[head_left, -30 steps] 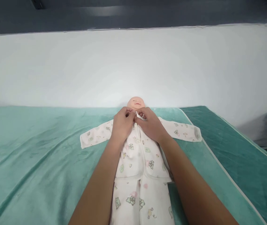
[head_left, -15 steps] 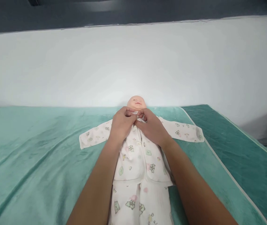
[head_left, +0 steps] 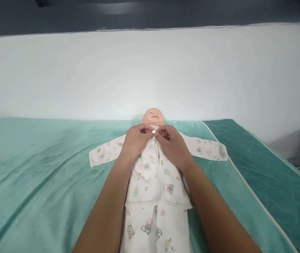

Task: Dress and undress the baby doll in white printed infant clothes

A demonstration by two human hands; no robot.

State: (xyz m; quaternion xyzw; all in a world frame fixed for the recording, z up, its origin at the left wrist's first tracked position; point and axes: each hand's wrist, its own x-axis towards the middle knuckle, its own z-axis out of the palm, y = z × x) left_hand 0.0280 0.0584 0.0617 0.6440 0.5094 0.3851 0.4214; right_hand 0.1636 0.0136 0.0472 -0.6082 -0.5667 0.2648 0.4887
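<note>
A baby doll (head_left: pixel 153 116) lies on its back, dressed in a white printed jacket (head_left: pixel 147 182) and matching trousers (head_left: pixel 144 228). At the top of the jacket's front, just below the doll's chin, a small button (head_left: pixel 154 131) shows between my fingertips. My left hand (head_left: pixel 137 138) pinches the jacket's edge on the left of that button. From the right, my right hand (head_left: pixel 171 143) pinches the edge beside it, thumb and forefinger together. More buttons run down the front below my hands. Both sleeves stretch out sideways on the cloth.
A light green cloth (head_left: pixel 39 182) with some folds lies under the doll. On the right, a darker green cloth (head_left: pixel 260 165) with a pale border adjoins it. The white wall (head_left: pixel 150 70) rises right behind the doll's head.
My fingertips have drawn slightly apart, and the top button now shows between them. The right hand has shifted a little to the right. The doll lies as before.
</note>
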